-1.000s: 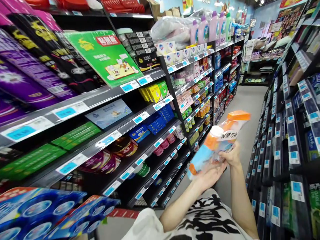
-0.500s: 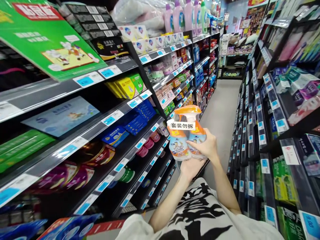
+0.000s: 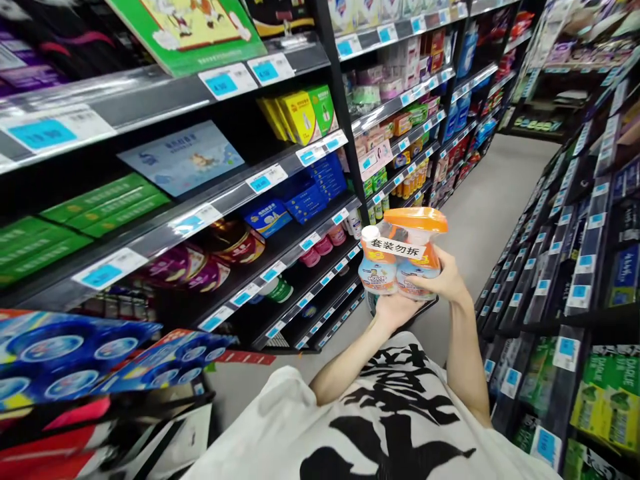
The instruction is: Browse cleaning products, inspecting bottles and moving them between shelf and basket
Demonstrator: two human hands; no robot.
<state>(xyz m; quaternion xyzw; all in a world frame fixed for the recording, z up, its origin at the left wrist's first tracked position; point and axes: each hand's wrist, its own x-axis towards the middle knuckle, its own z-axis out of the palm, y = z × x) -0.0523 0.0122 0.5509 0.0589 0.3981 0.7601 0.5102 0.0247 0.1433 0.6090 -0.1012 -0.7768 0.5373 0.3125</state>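
I hold a twin pack of spray bottles (image 3: 400,257) upright in front of me, orange trigger heads on top and a white band with printed characters across the necks. My left hand (image 3: 395,310) cups the pack from underneath, fingers closed under the bases. My right hand (image 3: 443,280) wraps round the right bottle's side, thumb forward. The pack hovers over the aisle floor, near the lower shelves on the left.
Black shelving (image 3: 280,200) runs along the left with boxes, tins and blue price tags. More shelves (image 3: 575,267) line the right. The grey aisle floor (image 3: 490,207) stretches ahead between them. Blue blister packs (image 3: 75,360) hang at the lower left.
The pack went from tilted on its side to upright, held by both hands. My view has dropped lower and moved a little closer to the left shelves.
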